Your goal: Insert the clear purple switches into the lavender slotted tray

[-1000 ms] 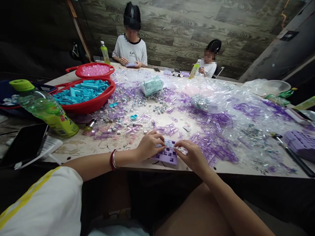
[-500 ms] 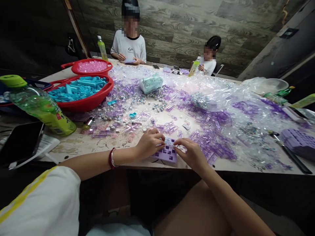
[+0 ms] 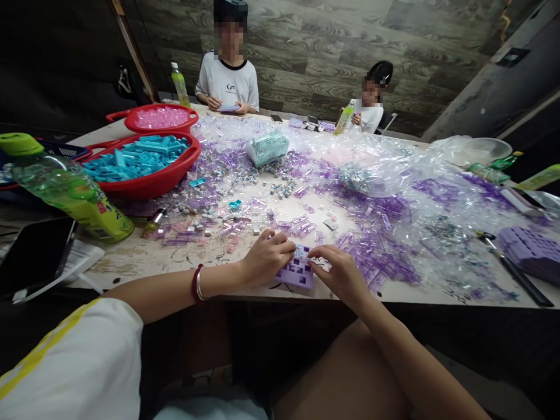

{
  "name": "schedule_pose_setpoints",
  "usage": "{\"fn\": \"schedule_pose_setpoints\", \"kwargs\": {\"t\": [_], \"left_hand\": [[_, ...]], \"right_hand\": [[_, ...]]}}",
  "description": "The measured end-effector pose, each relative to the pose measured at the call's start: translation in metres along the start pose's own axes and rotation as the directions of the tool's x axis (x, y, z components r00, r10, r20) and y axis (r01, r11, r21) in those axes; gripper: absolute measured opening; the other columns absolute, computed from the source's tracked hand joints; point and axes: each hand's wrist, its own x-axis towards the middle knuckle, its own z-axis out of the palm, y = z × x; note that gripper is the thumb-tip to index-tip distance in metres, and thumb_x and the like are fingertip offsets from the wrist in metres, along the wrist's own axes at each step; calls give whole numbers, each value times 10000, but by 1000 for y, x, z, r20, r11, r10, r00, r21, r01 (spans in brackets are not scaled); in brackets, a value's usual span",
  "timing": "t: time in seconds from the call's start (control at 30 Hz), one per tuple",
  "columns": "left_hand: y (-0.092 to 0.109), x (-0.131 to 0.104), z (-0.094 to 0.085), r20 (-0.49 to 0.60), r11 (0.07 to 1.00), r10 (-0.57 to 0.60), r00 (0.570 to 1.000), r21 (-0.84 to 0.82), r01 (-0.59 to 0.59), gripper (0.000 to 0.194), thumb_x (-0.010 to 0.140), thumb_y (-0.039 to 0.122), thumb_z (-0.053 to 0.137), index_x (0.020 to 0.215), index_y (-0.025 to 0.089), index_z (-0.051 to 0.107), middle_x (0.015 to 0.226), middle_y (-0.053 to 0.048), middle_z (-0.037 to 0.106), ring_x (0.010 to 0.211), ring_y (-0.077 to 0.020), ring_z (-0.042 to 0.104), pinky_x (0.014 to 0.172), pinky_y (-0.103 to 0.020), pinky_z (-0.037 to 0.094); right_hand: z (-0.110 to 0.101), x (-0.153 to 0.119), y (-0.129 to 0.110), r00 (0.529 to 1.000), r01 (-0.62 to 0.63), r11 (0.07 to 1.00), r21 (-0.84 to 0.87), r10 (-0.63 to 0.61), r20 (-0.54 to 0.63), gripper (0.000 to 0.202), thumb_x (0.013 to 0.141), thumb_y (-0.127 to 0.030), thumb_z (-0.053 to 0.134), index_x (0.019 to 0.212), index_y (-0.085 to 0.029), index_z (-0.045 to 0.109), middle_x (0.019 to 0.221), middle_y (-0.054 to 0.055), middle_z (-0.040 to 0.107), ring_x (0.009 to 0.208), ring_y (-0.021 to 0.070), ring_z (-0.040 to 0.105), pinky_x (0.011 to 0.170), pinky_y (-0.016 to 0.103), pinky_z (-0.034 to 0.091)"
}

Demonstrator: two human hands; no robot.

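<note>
A light purple plate with rows of square holes (image 3: pixel 299 276) lies at the table's near edge, between my two hands. My left hand (image 3: pixel 270 256) is closed over the plate's left side, its fingertips at the upper part; what they pinch is hidden. From the right, my right hand (image 3: pixel 339 268) reaches in with thumb and index finger at a small clear piece (image 3: pixel 301 251) on the plate's top end. The fingers of this hand are bent, and the piece is too small to make out well. Loose clear purple pieces (image 3: pixel 301 226) lie just beyond the plate.
Red baskets hold turquoise pieces (image 3: pixel 144 156) and pink pieces (image 3: pixel 161 117). A green-capped bottle (image 3: pixel 94 207) leans at left beside a phone (image 3: pixel 37 251). Plastic bags (image 3: pixel 385 157), a teal packet (image 3: pixel 268 147), a black-handled tool (image 3: pixel 520 277) and stacked purple plates (image 3: pixel 529 248) surround. Two people (image 3: pixel 230 81) sit opposite.
My left hand's fingers have shifted slightly and curl more over the plate. My right hand stays nearly in place, and the view has moved a little.
</note>
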Motion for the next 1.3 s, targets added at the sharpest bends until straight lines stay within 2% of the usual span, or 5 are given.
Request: {"fn": "schedule_pose_setpoints", "kwargs": {"t": [0.2, 0.47, 0.73, 1.17, 1.3], "left_hand": [[-1, 1, -2, 9, 1000, 6, 1000, -19, -6, 191, 932, 193, 461, 860, 170, 637, 990, -35, 633, 957, -202, 505, 876, -393, 303], [-3, 1, -12, 28, 958, -170, 985, -229, 172, 254, 811, 359, 613, 978, 166, 606, 985, -51, 628, 980, -219, 496, 856, -356, 369], [-6, -3, -11, 61, 961, -168, 984, -211, 177, 174, 867, 331, 553, 911, 187, 640, 963, -29, 641, 958, -215, 500, 809, -360, 371], [-9, -3, -10, 57, 955, -168, 984, -238, 177, 152, 853, 317, 599, 861, 209, 705, 934, -33, 650, 920, -210, 505, 784, -347, 386], [-12, -2, -7, 49, 927, -173, 984, -330, 180, 149, 858, 298, 595, 888, 194, 699, 927, -33, 651, 916, -196, 524, 827, -336, 409]], "right_hand": [[1, 0, 2, 1000, -8, 1000, 4, 8, 6, 108, 810, -144, 585, 874, -223, 618, 897, 44, 661, 833, 215, 628, 741, 338, 510], [12, 6, -7, 995, 96, 995, 18, -96, -38, 79, 839, -179, 592, 901, -225, 601, 887, 46, 664, 846, 213, 620, 754, 343, 498], [25, 14, -13, 983, 185, 983, 13, -184, -12, 74, 871, -183, 566, 904, -221, 620, 930, 58, 673, 883, 218, 601, 790, 365, 504], [24, 14, -14, 976, 217, 976, 8, -217, 0, 127, 872, -160, 553, 892, -213, 666, 935, 62, 662, 900, 211, 591, 802, 360, 518], [25, 16, -13, 964, 265, 964, 17, -265, 11, 179, 899, -150, 506, 886, -210, 674, 908, 68, 662, 889, 210, 584, 782, 359, 517]]}}
